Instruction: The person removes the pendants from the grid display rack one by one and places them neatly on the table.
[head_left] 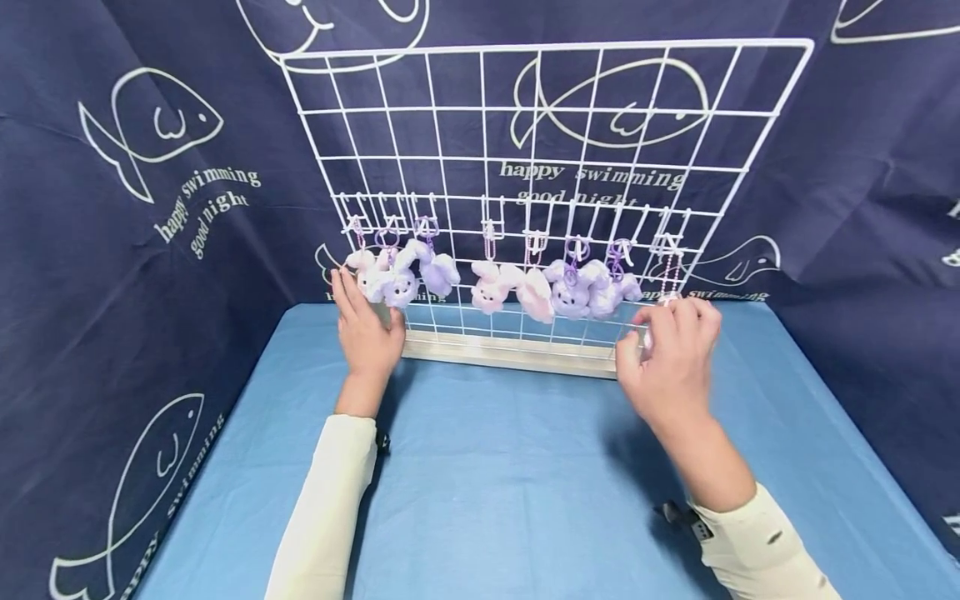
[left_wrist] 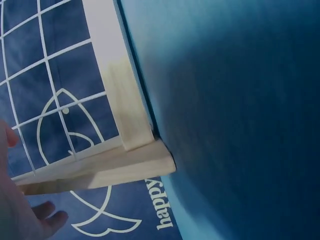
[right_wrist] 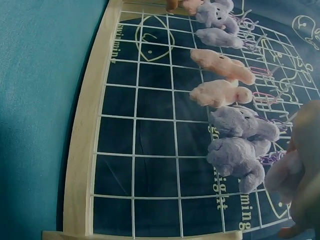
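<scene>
A white wire grid [head_left: 459, 133] stands on a wooden base [head_left: 510, 353], with several pink and lilac plush keychains hanging in a row from its hooks. Low at the left end, my left hand [head_left: 367, 337] has its fingers fairly straight, beside a pink plush [head_left: 367, 265]; whether it touches the frame is unclear. At the right end my right hand [head_left: 671, 358] grips a pink plush [right_wrist: 285, 175], mostly covered by the fingers, whose pink chain [head_left: 670, 271] runs up to the last hook. Lilac plushes [right_wrist: 235, 157] hang next to it.
A blue cloth [head_left: 480, 483] covers the table. Dark blue fabric with fish drawings [head_left: 168, 117] surrounds it at the back and sides. The wooden side foot [left_wrist: 110, 167] joins the base at the left end.
</scene>
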